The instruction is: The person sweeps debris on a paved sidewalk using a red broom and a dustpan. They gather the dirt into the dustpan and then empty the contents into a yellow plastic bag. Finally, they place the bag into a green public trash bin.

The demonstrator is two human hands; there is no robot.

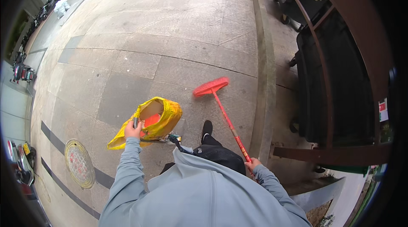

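My left hand (132,130) is closed on a short grey handle at the opening of a yellow bag (165,121), which has red and tan material inside. Behind the bag is a partly hidden grey object (176,138), too unclear to name. My right hand (254,165) grips the long red handle of a broom (214,86), its bristled red head angled across the pavement ahead of me, right of the bag. My black shoe (207,127) shows between bag and broom handle.
A low concrete kerb (264,57) runs along my right, with black wheeled bins (327,82) behind brown metal rails (318,150). Parked scooters (23,73) and white sacks (61,6) line the far left. A round manhole cover (78,163) sits in the paving (178,27).
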